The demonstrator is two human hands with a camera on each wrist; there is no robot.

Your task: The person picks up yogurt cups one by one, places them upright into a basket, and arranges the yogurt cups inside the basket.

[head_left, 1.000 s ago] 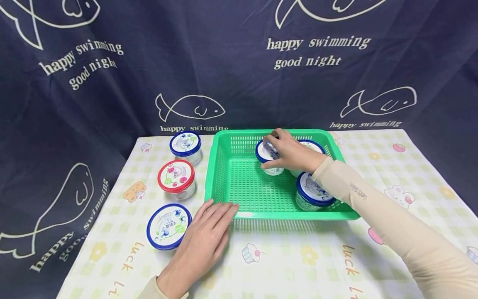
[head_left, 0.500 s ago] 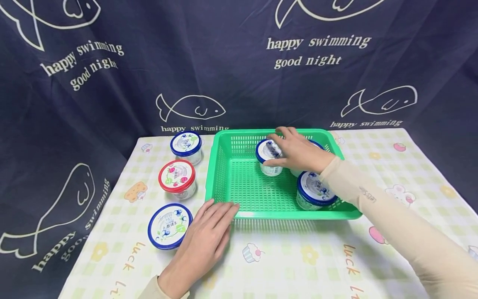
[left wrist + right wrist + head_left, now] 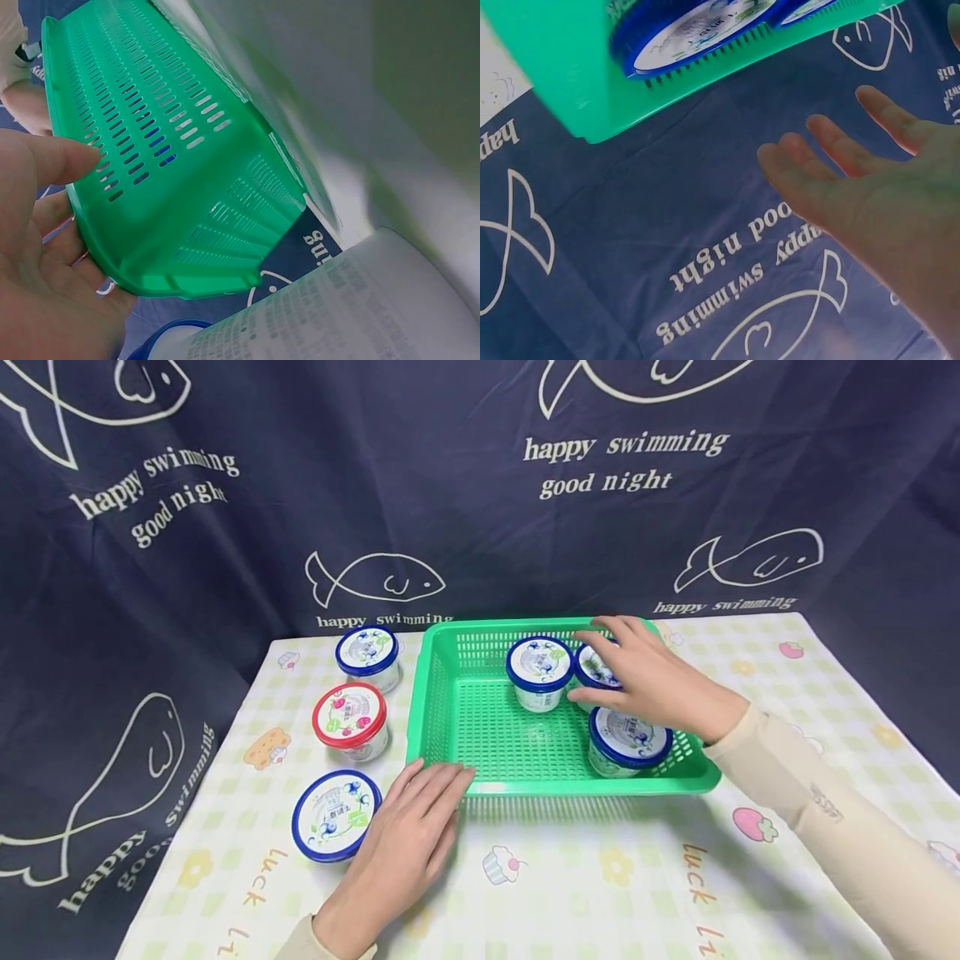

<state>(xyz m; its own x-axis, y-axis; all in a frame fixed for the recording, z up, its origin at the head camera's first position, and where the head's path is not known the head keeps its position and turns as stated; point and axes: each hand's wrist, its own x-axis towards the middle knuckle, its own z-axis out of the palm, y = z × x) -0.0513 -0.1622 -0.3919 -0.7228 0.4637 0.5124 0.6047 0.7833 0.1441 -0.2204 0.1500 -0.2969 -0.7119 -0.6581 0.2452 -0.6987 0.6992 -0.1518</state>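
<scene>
My left hand (image 3: pixel 405 839) holds the near left corner of a green plastic basket (image 3: pixel 555 788), fingers over the rim and thumb on the outer wall (image 3: pixel 172 195). My right hand (image 3: pixel 652 681) is spread above the basket's right side, with nothing between its fingers. Below it, a blue-lidded cup (image 3: pixel 595 667) is partly hidden. Beside that stands another blue-lidded cup (image 3: pixel 540 664), and a third (image 3: pixel 628 739) sits near the front right corner. All three are upright, their lids printed with blueberries. In the right wrist view, the right hand (image 3: pixel 877 195) is away from the lids.
Left of the basket stand a blue-lidded cup (image 3: pixel 367 653), a red-lidded cup (image 3: pixel 349 718) with berry pictures, and another blue-lidded cup (image 3: pixel 333 818) next to the left hand. A patterned cloth (image 3: pixel 562 893) covers the table; a dark blue curtain (image 3: pixel 480 485) hangs behind.
My right hand has let go of the middle blue-lidded cup and moved right, over the one beside it. The cup stays in place in the basket. My left hand keeps its place on the rim.
</scene>
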